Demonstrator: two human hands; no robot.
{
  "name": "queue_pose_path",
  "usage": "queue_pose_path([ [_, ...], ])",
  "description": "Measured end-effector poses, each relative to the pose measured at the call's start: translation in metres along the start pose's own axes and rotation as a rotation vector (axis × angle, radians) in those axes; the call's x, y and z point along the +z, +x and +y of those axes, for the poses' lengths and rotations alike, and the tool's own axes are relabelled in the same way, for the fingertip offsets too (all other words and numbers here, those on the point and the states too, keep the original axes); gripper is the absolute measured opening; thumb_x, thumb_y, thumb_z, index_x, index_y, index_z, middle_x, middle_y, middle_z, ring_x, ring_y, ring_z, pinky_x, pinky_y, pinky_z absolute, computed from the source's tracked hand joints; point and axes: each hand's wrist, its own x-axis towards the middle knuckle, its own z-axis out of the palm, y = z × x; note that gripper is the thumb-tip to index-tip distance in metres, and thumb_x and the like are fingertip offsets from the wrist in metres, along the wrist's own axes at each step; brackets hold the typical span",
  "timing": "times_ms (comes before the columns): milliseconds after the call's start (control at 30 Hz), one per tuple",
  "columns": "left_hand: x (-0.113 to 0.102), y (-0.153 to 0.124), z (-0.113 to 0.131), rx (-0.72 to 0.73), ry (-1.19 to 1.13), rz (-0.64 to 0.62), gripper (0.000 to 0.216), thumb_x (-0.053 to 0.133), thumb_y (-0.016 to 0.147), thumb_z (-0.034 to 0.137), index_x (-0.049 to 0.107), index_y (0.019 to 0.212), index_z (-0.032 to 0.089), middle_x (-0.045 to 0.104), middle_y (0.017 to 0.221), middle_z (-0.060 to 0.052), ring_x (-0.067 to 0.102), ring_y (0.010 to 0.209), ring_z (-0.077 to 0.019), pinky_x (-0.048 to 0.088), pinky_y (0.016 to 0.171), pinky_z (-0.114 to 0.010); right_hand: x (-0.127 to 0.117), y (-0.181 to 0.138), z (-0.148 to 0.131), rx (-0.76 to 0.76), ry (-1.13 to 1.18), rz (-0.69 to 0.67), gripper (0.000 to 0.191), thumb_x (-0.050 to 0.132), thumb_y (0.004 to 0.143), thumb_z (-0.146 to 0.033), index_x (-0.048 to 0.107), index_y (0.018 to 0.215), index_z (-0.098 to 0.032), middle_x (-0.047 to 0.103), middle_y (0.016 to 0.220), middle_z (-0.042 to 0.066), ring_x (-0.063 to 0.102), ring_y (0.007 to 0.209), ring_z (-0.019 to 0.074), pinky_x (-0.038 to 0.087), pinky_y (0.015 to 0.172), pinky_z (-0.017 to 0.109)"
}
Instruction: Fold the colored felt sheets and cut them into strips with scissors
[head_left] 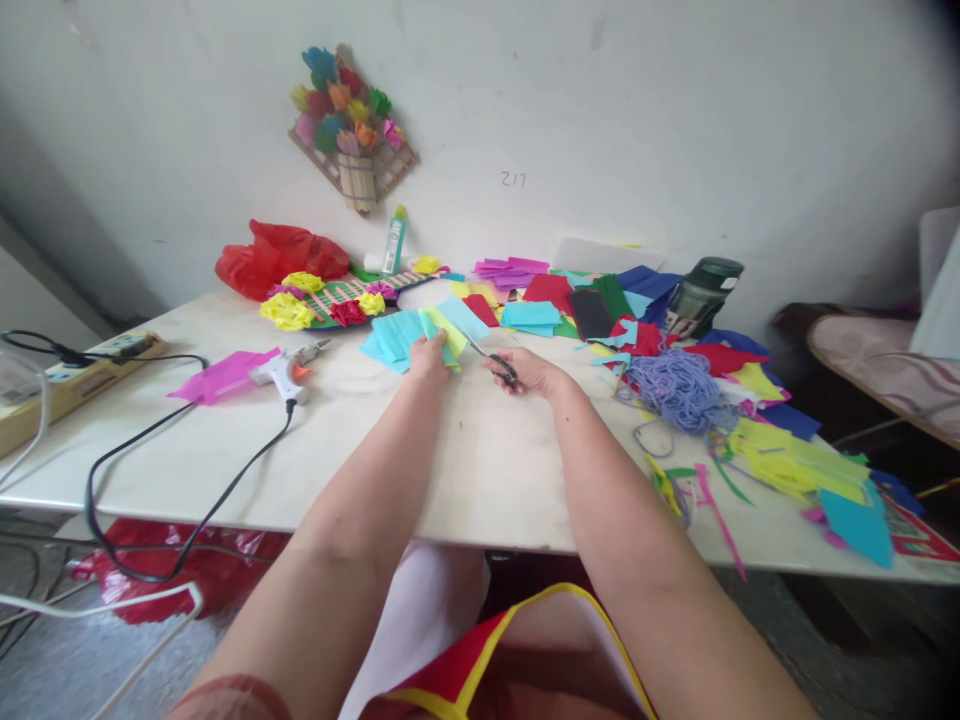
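My left hand (428, 357) is closed on a yellow-green piece of crepe paper (453, 338) above the middle of the white table. Light blue crepe paper sheets (391, 340) lie right beside its fingers; whether some are in the grip too, I cannot tell. Black-handled scissors (507, 372) are in my right hand (534, 371), the fingers wrapped round the handles. Their blades point up and left towards the yellow-green paper and a pale blue sheet (466, 318). Whether the blades touch the paper is too small to make out.
A white glue gun (283, 376) with a black cord lies at left on pink paper (225, 378), near a power strip (112, 362). A flower-decorated board (337, 303) and glue bottle (394, 240) are behind. Purple yarn (679, 390), coloured paper and a dark jar (703, 298) crowd the right.
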Motion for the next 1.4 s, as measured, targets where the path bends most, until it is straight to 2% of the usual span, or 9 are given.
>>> queue_pose_path([
  [367,0.005,-0.012,0.004,-0.029,0.006,-0.025,0.008,0.062,0.071,0.009,0.059,0.07,0.016,0.063,0.068,-0.001,0.063,0.067,-0.0141,0.05,0.072,-0.029,-0.001,0.003,0.002,-0.007,0.007,0.003,0.029,0.061,0.078,-0.045,0.049,0.076,-0.018,0.052,0.05,-0.006,0.046,0.035,0.0052,0.025,0.029,0.016],
  [867,0.003,-0.008,0.001,-0.039,-0.013,-0.054,0.007,0.064,0.07,0.011,0.059,0.071,0.017,0.065,0.074,-0.004,0.065,0.069,-0.0168,0.051,0.073,-0.032,-0.001,0.004,0.001,-0.001,0.013,0.014,0.031,0.061,0.077,-0.047,0.049,0.074,-0.018,0.052,0.049,-0.006,0.046,0.034,0.0053,0.024,0.029,0.016],
  [1000,0.003,-0.006,0.001,-0.044,-0.035,-0.061,0.008,0.059,0.073,0.009,0.06,0.072,0.017,0.065,0.072,-0.003,0.064,0.07,-0.0153,0.051,0.072,-0.03,0.0,0.003,-0.001,0.011,0.014,0.022,0.03,0.06,0.078,-0.045,0.048,0.073,-0.018,0.05,0.047,-0.006,0.044,0.033,0.0052,0.023,0.029,0.016],
  [1233,0.003,-0.006,0.001,-0.043,-0.043,-0.052,0.008,0.064,0.07,0.01,0.06,0.072,0.017,0.065,0.073,-0.003,0.065,0.071,-0.0164,0.051,0.073,-0.031,0.002,0.002,-0.003,0.008,0.022,0.033,0.026,0.06,0.079,-0.039,0.047,0.07,-0.018,0.049,0.046,-0.007,0.043,0.033,0.0055,0.022,0.029,0.017],
  [1400,0.005,-0.011,0.005,-0.051,-0.038,-0.033,0.01,0.06,0.073,0.007,0.059,0.071,0.017,0.064,0.072,-0.003,0.064,0.07,-0.0144,0.051,0.074,-0.029,0.003,0.004,-0.002,0.004,0.011,0.044,0.025,0.059,0.08,-0.036,0.046,0.069,-0.018,0.047,0.044,-0.007,0.041,0.032,0.0051,0.02,0.029,0.017],
])
